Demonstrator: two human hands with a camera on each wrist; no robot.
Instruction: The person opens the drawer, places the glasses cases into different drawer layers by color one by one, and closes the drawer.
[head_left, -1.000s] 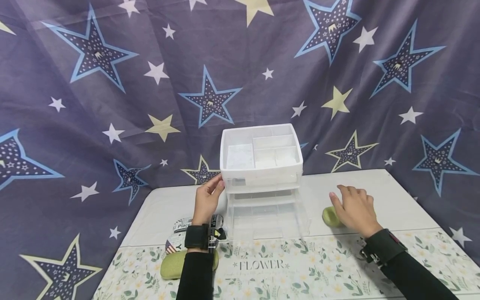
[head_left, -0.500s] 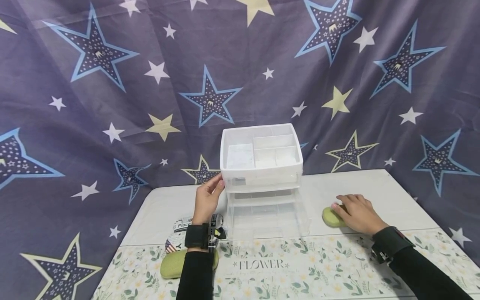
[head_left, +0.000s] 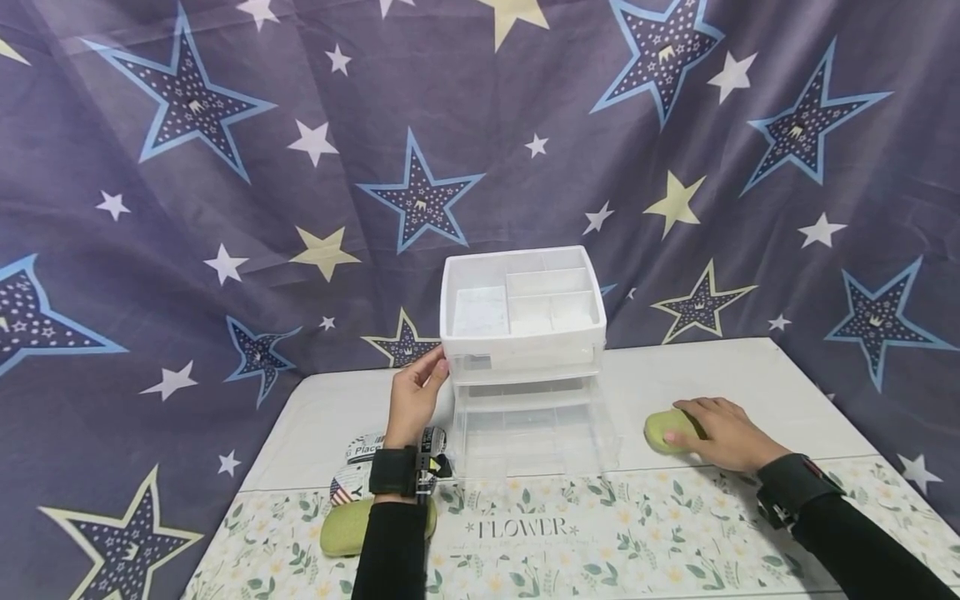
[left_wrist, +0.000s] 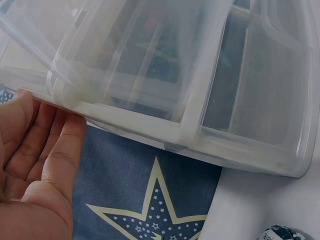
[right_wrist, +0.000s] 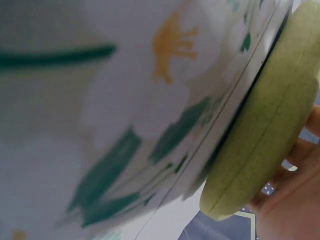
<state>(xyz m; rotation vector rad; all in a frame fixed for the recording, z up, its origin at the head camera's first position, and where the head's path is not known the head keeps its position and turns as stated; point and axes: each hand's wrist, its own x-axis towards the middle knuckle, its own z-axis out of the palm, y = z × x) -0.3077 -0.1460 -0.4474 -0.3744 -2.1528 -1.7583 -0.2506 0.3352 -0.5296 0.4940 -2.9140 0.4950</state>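
Observation:
In the head view a white organizer (head_left: 522, 333) with clear drawers stands at the back of the table. Its lower clear drawer (head_left: 534, 437) is pulled out toward me. My left hand (head_left: 414, 404) holds the organizer's left side, and the left wrist view has its fingertips (left_wrist: 74, 127) against the white rim. To the right, my right hand (head_left: 731, 437) grips a green, rounded, oblong case (head_left: 660, 431), thumb on the near side and fingers over the far side. In the right wrist view a seam runs along the case (right_wrist: 262, 120), which lies close to the tabletop.
A second green oblong case (head_left: 345, 529) lies partly behind my left forearm. Beside it is a round black-and-white printed object (head_left: 360, 454) with a flag on it. A flower-printed cloth (head_left: 525, 567) covers the table's front. A star-patterned curtain (head_left: 525, 200) hangs behind.
My right hand has come down onto the green case at the right, shifting slightly rightward, and its fingers and thumb have closed around it. The left hand and organizer stay put.

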